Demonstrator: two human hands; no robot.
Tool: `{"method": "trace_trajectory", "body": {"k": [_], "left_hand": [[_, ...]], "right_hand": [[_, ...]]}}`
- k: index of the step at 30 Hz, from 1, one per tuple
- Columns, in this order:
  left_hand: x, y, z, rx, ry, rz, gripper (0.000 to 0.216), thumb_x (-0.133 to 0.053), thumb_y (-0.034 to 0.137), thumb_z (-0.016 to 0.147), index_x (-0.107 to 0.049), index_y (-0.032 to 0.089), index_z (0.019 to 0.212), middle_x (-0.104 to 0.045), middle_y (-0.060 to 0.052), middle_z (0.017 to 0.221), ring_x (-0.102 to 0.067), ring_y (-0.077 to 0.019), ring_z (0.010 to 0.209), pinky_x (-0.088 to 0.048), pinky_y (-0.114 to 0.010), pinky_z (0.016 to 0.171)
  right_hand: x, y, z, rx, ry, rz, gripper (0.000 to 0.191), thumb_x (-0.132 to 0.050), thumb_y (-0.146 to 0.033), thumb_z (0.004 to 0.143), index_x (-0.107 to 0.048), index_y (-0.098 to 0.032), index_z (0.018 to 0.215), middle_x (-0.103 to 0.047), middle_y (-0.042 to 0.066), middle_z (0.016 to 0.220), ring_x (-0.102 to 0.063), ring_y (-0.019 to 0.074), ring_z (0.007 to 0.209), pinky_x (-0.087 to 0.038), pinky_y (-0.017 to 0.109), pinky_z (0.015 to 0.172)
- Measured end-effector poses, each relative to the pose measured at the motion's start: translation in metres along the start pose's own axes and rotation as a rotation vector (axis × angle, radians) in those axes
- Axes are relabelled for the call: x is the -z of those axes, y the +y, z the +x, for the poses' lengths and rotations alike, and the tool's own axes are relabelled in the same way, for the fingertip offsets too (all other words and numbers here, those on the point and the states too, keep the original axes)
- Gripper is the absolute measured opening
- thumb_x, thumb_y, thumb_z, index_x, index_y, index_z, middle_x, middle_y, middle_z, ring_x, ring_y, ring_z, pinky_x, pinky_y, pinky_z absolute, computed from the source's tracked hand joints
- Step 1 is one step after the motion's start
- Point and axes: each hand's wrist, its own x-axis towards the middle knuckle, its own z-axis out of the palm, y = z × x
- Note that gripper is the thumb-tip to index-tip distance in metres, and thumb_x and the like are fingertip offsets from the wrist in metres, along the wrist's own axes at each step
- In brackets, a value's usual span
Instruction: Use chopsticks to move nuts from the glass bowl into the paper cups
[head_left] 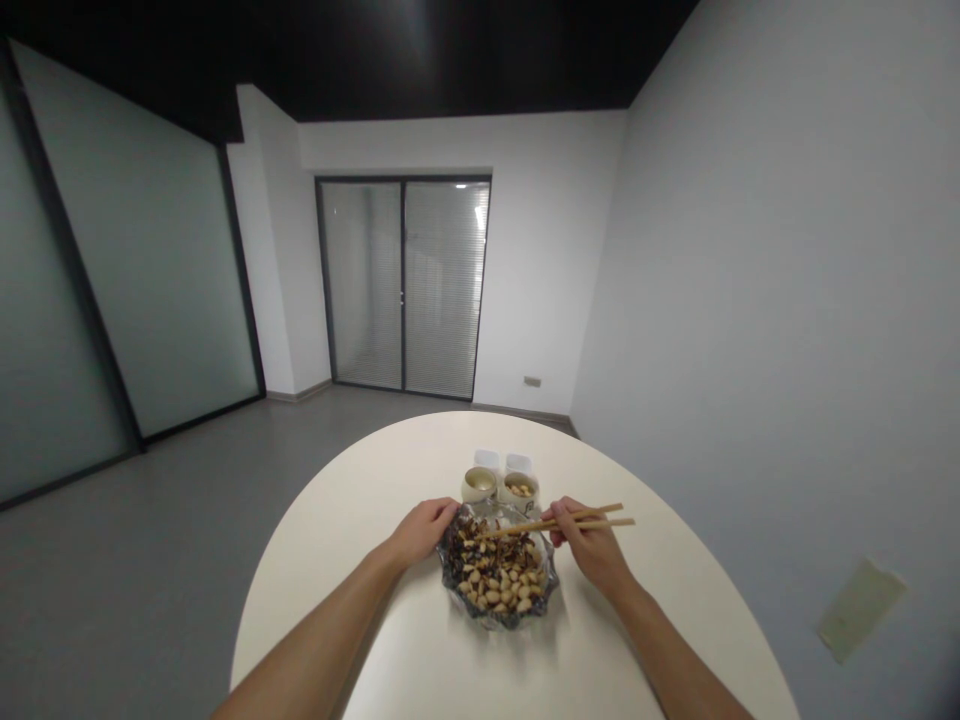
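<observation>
A clear glass bowl (551,580) with a wavy rim stands on the table, filled with pale nuts in shells (499,590) at the near side and smaller dark pieces (466,532) at the far left. My left hand (429,528) grips the bowl's left rim, its fingertips partly hidden. Held in my right hand (581,535) is a pair of wooden chopsticks (525,526), whose tips reach down into the bowl's contents on the left. Whether the tips pinch a piece is too small to tell. Just behind the bowl, one small cup (520,503) contains some nuts.
Beside the cup of nuts stands a second small cup (480,486), with no contents that I can make out. Two small white dishes or lids (502,462) lie behind the cups. The round white table (322,560) has a wall (787,330) to its right.
</observation>
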Motion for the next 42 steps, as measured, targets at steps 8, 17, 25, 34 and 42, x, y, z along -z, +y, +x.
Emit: {"method": "trace_trajectory", "body": {"k": [8, 17, 25, 34, 42], "left_hand": [[-0.001, -0.002, 0.001, 0.008, -0.008, -0.010, 0.054, -0.033, 0.055, 0.095, -0.073, 0.018, 0.095, -0.075, -0.005, 0.096, -0.063, -0.0228, 0.090, -0.046, -0.029, 0.083], [-0.002, -0.003, 0.002, 0.007, 0.001, -0.016, 0.053, -0.034, 0.054, 0.095, -0.073, 0.018, 0.094, -0.075, -0.005, 0.097, -0.063, -0.0226, 0.091, -0.047, -0.030, 0.085], [-0.002, -0.005, 0.001, 0.003, -0.002, -0.028, 0.054, -0.034, 0.055, 0.095, -0.073, 0.018, 0.093, -0.075, -0.005, 0.095, -0.063, -0.0225, 0.091, -0.046, -0.029, 0.084], [0.000, -0.003, 0.000, 0.006, 0.005, -0.026, 0.053, -0.035, 0.055, 0.094, -0.073, 0.017, 0.092, -0.074, -0.005, 0.093, -0.063, -0.0228, 0.090, -0.047, -0.030, 0.083], [0.000, -0.005, 0.001, -0.002, -0.001, -0.013, 0.053, -0.035, 0.055, 0.095, -0.074, 0.018, 0.096, -0.075, -0.005, 0.096, -0.063, -0.0232, 0.093, -0.046, -0.030, 0.085]], "right_hand": [[-0.004, -0.004, -0.001, -0.034, -0.017, 0.003, 0.053, -0.046, -0.064, 0.091, -0.071, -0.017, 0.082, -0.061, 0.002, 0.055, -0.060, 0.0178, 0.054, -0.047, 0.028, 0.053], [-0.004, -0.010, -0.003, -0.020, -0.008, 0.015, 0.052, -0.047, -0.064, 0.090, -0.070, -0.018, 0.081, -0.062, 0.002, 0.055, -0.061, 0.0182, 0.054, -0.049, 0.028, 0.054], [0.003, -0.014, -0.001, -0.001, 0.085, 0.016, 0.051, -0.049, -0.063, 0.090, -0.070, -0.018, 0.077, -0.063, 0.002, 0.052, -0.061, 0.0173, 0.052, -0.049, 0.027, 0.052], [0.015, -0.006, 0.005, 0.066, 0.243, 0.039, 0.051, -0.049, -0.061, 0.091, -0.069, -0.018, 0.074, -0.062, 0.001, 0.051, -0.059, 0.0160, 0.050, -0.050, 0.027, 0.051], [0.017, -0.002, 0.007, 0.066, 0.272, 0.068, 0.049, -0.050, -0.060, 0.091, -0.069, -0.018, 0.073, -0.061, 0.001, 0.049, -0.058, 0.0154, 0.048, -0.050, 0.027, 0.049]]}}
